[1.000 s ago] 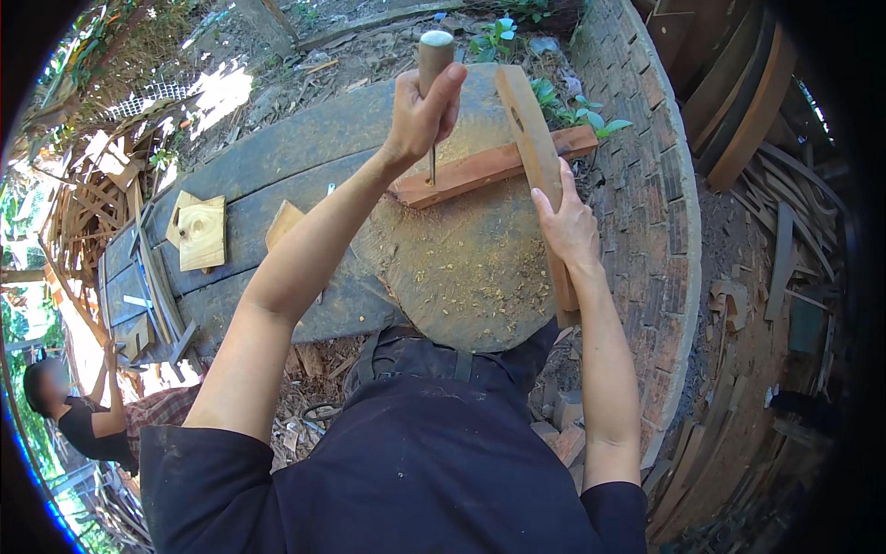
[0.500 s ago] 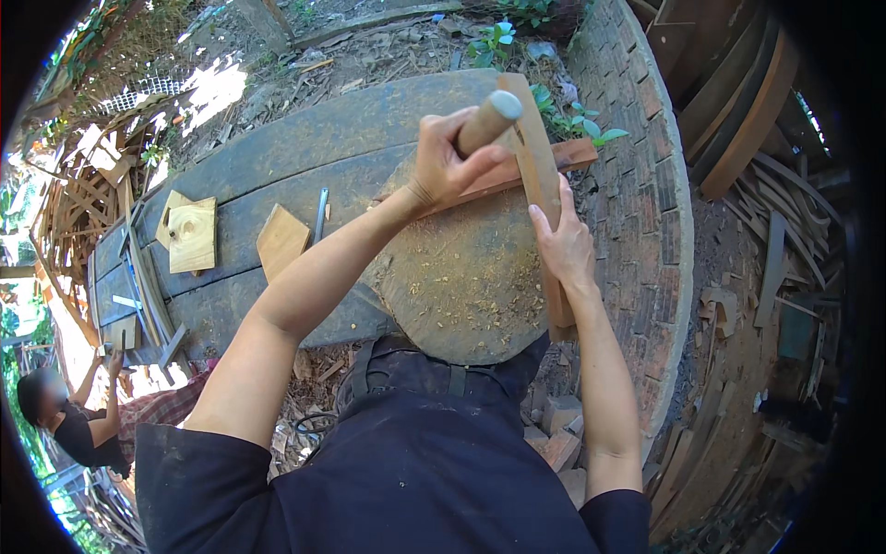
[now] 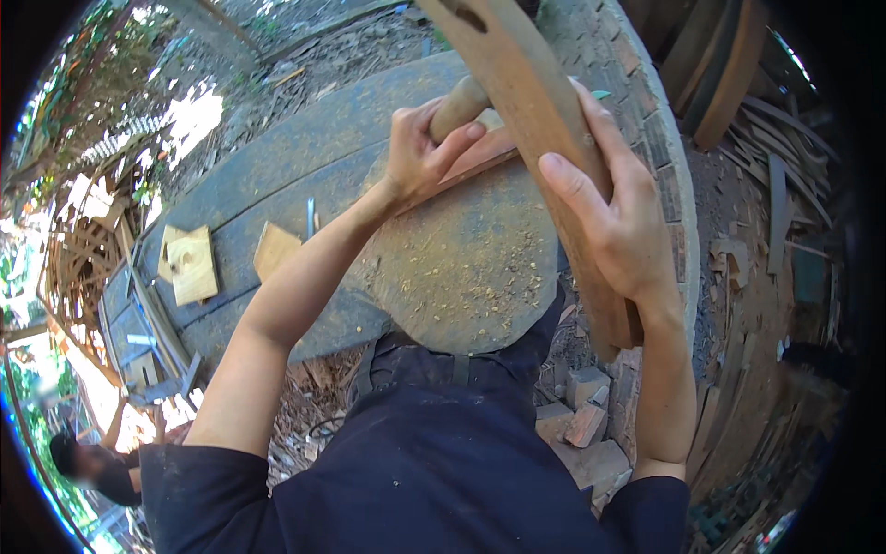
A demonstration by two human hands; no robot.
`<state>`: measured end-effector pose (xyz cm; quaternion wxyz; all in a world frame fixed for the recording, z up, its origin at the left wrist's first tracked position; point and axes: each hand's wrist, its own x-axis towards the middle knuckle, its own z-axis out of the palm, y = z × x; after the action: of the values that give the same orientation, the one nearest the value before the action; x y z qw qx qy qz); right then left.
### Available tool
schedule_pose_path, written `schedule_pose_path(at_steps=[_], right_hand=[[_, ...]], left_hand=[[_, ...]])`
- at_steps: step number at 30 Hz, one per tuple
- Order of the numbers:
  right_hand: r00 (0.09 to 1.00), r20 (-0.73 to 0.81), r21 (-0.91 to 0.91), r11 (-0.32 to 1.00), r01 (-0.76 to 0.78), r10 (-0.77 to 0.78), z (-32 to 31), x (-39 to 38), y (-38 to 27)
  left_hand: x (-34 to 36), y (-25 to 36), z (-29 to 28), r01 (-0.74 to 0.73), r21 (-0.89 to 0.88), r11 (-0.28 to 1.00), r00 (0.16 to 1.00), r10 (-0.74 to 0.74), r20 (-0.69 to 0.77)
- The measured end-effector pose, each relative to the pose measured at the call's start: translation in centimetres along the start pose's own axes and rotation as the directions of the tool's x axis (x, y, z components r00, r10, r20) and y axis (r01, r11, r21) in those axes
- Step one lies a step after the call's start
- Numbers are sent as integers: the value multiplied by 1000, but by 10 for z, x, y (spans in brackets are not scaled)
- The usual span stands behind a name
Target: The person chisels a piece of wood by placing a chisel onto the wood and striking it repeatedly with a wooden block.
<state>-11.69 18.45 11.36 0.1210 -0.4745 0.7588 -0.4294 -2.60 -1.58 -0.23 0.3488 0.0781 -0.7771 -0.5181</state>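
Observation:
My left hand [image 3: 422, 155] is closed around the round wooden handle [image 3: 457, 114] of a chisel, its blade hidden. My right hand [image 3: 616, 205] grips a long wooden bar [image 3: 517, 69] with a dark slot near its top. The bar is raised at a slant and passes beside the handle; whether they touch, I cannot tell. Beneath my left hand, a reddish timber [image 3: 480, 155] lies partly hidden on a rounded, shaving-strewn work surface [image 3: 461, 282].
A dark plank bench [image 3: 235, 198] holds pale wood pieces [image 3: 190, 268] and a thin metal tool [image 3: 311, 214]. A low brick wall [image 3: 674, 240] runs along the right, timber stacks [image 3: 784, 175] beyond. Another person [image 3: 101, 471] is at lower left; scrap wood [image 3: 92, 268] lies left.
My right hand has lifted the long bar off the bench, bringing it nearer and slightly rightward. My left hand has tilted the chisel handle and moved lower than a second ago.

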Motion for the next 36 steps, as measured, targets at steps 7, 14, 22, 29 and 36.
schedule_pose_path(at_steps=[7, 14, 22, 29, 36], right_hand=[[996, -42, 22, 997, 79, -78, -6, -9, -13], [997, -74, -27, 1000, -14, 12, 3, 4, 47], [920, 47, -402, 851, -339, 389, 68, 11, 131], [934, -21, -496, 807, -320, 357, 86, 0, 131], [921, -7, -554, 765, -328, 389, 90, 4, 122]], left_hand=[[-4, 5, -2, 33, 48, 998, 999, -33, 15], [-3, 0, 0, 73, 101, 992, 996, -77, 38], [12, -3, 16, -10, 150, 989, 1000, 12, -11], [25, -18, 20, 60, 191, 980, 998, -60, -4], [37, -26, 14, 100, 172, 980, 995, -98, -21]])
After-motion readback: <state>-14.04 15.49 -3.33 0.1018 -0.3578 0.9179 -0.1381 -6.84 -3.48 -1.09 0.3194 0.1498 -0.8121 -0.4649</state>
